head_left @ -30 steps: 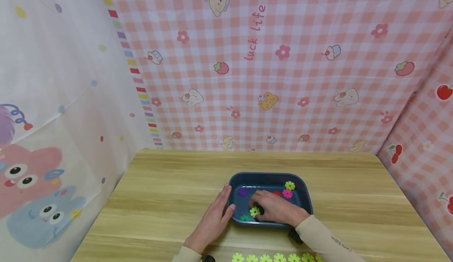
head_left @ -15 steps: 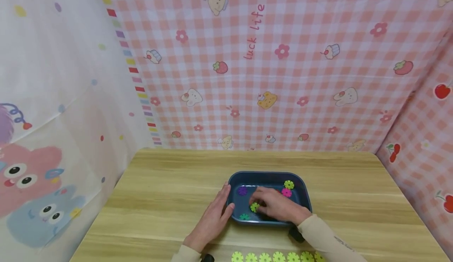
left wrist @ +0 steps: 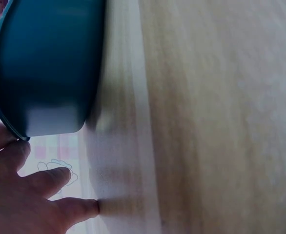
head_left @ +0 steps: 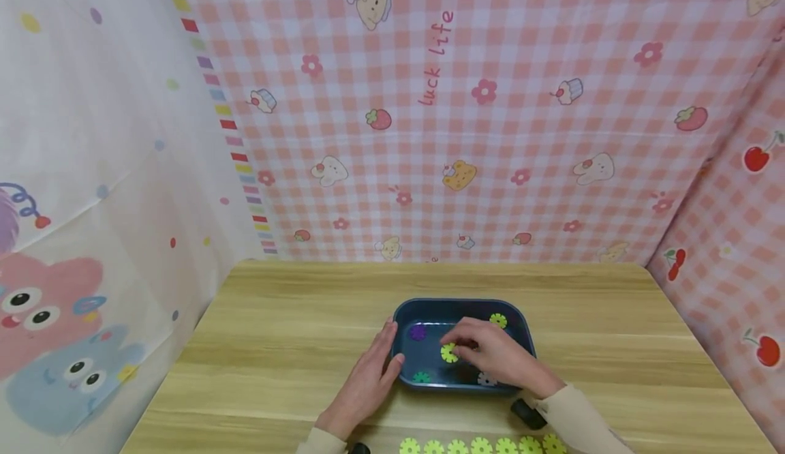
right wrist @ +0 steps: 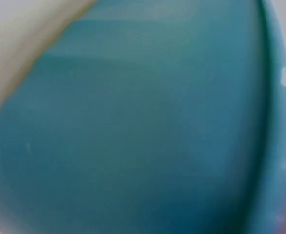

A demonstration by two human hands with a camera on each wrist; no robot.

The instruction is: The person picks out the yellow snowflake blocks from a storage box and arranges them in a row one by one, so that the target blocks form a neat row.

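A dark blue tray (head_left: pixel 423 384) stands on the table. In the head view my right hand (head_left: pixel 499 355) is over it, thumb and fingers pinching a yellow-green snowflake-shaped plastic disc (head_left: pixel 449 353). My left hand (head_left: pixel 366 379) rests its fairly straight fingers on the tray's left rim, with the thumb at the near left corner. Inside lie a purple disc (head_left: pixel 418 332), a green disc (head_left: pixel 421 377), another yellow-green disc (head_left: pixel 499 320) and a greyish disc (head_left: pixel 486 378). My right hand hides part of the tray. The right wrist view holds mostly the blurred blue tray wall (right wrist: pixel 133 122).
Several yellow-green discs (head_left: pixel 481 446) lie in a row along the near edge of the view, partly cut off. The wooden table (head_left: pixel 294 318) meets a pink checked cloth (head_left: pixel 466 133) at the back. Printed cloths hang at both sides.
My right hand has risen a little and shifted right with the yellow-green disc. A greyish disc has come into sight, while the pink disc is now hidden. My left hand stays at the tray.
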